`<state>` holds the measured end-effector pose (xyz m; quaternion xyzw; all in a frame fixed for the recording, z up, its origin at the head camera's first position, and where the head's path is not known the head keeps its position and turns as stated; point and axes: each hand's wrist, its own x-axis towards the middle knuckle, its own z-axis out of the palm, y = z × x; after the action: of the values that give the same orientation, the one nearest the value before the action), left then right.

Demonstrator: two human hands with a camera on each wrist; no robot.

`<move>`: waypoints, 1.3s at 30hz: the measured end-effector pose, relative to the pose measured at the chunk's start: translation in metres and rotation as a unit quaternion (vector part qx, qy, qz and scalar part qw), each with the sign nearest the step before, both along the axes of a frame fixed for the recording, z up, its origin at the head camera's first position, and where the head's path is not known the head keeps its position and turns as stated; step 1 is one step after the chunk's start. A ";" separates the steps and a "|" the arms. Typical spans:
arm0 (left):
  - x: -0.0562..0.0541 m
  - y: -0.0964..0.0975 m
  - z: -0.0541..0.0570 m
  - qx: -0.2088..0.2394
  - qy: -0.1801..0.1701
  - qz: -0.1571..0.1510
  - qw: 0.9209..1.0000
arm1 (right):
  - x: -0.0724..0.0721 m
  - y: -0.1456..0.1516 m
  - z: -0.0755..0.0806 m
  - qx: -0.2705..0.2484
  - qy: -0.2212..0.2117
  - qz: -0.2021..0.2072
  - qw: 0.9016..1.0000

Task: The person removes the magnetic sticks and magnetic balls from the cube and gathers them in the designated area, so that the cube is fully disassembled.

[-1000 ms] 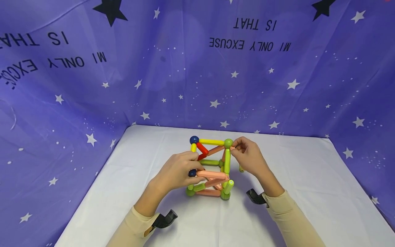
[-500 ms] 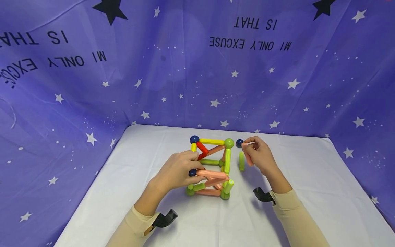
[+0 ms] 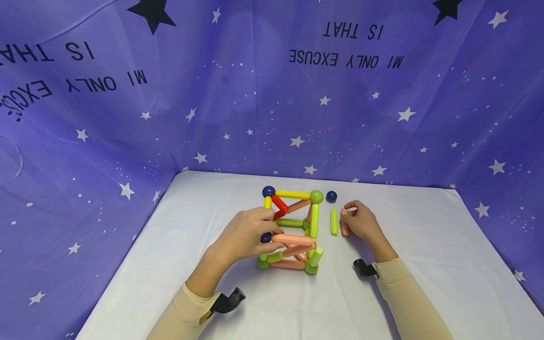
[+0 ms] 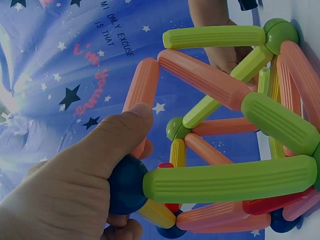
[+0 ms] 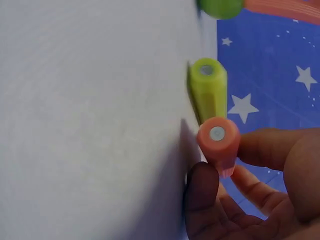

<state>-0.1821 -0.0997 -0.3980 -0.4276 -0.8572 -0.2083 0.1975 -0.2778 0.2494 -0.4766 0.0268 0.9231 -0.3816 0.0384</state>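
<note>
A frame of magnetic sticks and balls (image 3: 314,222) stands on the table, in green, yellow, red and pink. At its near upper left corner, my left hand (image 3: 246,235) holds a pink magnetic stick (image 4: 142,85) and the dark blue ball (image 4: 126,185) at its end. The thumb lies along that stick, whose other end meets a second slanting pink stick (image 4: 200,77). Right of the frame, my right hand (image 3: 362,223) pinches a loose pink magnetic stick (image 5: 220,142) between thumb and fingers, close over the table. A green magnetic stick (image 3: 334,222) lies just left of it.
A loose dark blue ball (image 3: 331,196) sits beyond the green stick, near the frame's far right corner. The white tabletop (image 3: 280,307) ends at a purple star-printed cloth (image 3: 272,94) behind and at the sides. Black wrist mounts (image 3: 228,301) stick out from both sleeves.
My right hand has moved from the frame's far right corner rightward and down to the table with the pink stick, uncovering the loose blue ball and green stick. The left hand stays put.
</note>
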 end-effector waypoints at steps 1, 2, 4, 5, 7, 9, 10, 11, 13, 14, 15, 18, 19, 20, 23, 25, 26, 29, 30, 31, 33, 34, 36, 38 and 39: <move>0.000 0.000 0.000 -0.001 0.000 0.000 1.000 | -0.001 0.000 -0.002 0.014 0.005 0.003 1.000; 0.000 0.000 0.000 -0.002 0.002 0.000 1.000 | -0.001 0.000 -0.002 0.026 0.009 0.006 1.000; -0.001 0.000 0.000 -0.004 0.006 0.000 1.000 | -0.002 -0.002 -0.001 0.045 0.016 0.011 0.999; -0.001 0.000 0.000 -0.004 0.008 0.000 1.000 | -0.003 -0.002 -0.001 0.050 0.017 0.013 0.999; -0.001 0.000 0.000 -0.008 0.014 0.000 1.000 | -0.003 -0.004 0.000 0.059 0.017 0.016 0.998; 0.000 0.000 0.000 -0.012 0.020 -0.002 1.000 | -0.003 -0.005 0.000 0.064 0.014 0.020 0.998; 0.000 0.000 0.000 -0.015 0.023 -0.002 1.000 | -0.003 -0.006 0.000 0.065 0.011 0.019 0.998; 0.000 0.000 0.000 -0.018 0.025 -0.003 1.000 | -0.003 -0.006 0.000 0.069 0.007 0.019 0.997; 0.001 0.000 0.000 -0.022 0.027 -0.003 0.999 | -0.003 -0.006 0.000 0.075 0.005 0.018 0.997; 0.001 0.000 0.000 -0.024 0.028 -0.002 0.999 | -0.002 -0.006 0.001 0.079 0.008 0.016 0.997; 0.001 0.000 0.000 -0.026 0.027 -0.001 0.999 | -0.001 -0.006 0.002 0.083 0.017 0.015 0.996; 0.002 0.000 0.001 -0.028 0.025 0.000 0.999 | 0.006 -0.010 0.009 0.095 0.069 0.007 0.993; 0.002 0.000 0.001 -0.029 0.023 0.001 0.999 | 0.010 -0.012 0.013 0.094 0.093 0.002 0.991; 0.002 0.000 0.001 -0.029 0.023 0.000 0.999 | 0.014 -0.016 0.018 0.091 0.118 -0.002 0.989; 0.003 0.000 0.002 -0.024 0.020 0.000 1.000 | 0.032 -0.032 0.036 0.050 0.192 0.006 0.980; 0.003 -0.001 0.002 -0.019 0.019 -0.001 1.000 | 0.046 -0.046 0.049 0.014 0.232 0.035 0.972; 0.003 -0.001 0.003 -0.017 0.019 0.000 1.000 | 0.053 -0.053 0.056 -0.003 0.249 0.057 0.967; 0.002 -0.002 0.003 -0.014 0.021 0.000 1.000 | 0.073 -0.073 0.072 -0.033 0.287 0.147 0.946; 0.002 -0.002 0.002 -0.014 0.023 0.000 1.000 | 0.079 -0.079 0.076 -0.036 0.294 0.179 0.938; 0.002 -0.002 0.002 -0.014 0.026 -0.001 1.000 | 0.085 -0.084 0.078 -0.035 0.299 0.208 0.931; 0.002 -0.002 0.002 -0.012 0.030 -0.004 0.999 | 0.095 -0.093 0.080 -0.029 0.302 0.259 0.917; 0.002 -0.002 0.001 -0.011 0.032 -0.005 0.999 | 0.099 -0.096 0.081 -0.024 0.302 0.279 0.911; 0.002 -0.002 0.001 -0.009 0.036 -0.006 0.999 | 0.105 -0.103 0.080 -0.009 0.302 0.308 0.902; 0.002 -0.002 0.001 -0.006 0.038 -0.006 0.999 | 0.109 -0.109 0.078 0.009 0.306 0.326 0.894; 0.002 -0.002 0.000 -0.005 0.039 -0.006 0.999 | 0.111 -0.111 0.077 0.017 0.310 0.333 0.890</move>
<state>-0.1799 -0.1017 -0.3976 -0.4414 -0.8474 -0.1886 0.2271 -0.1670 0.1383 -0.3994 -0.4012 0.8493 -0.3194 -0.1253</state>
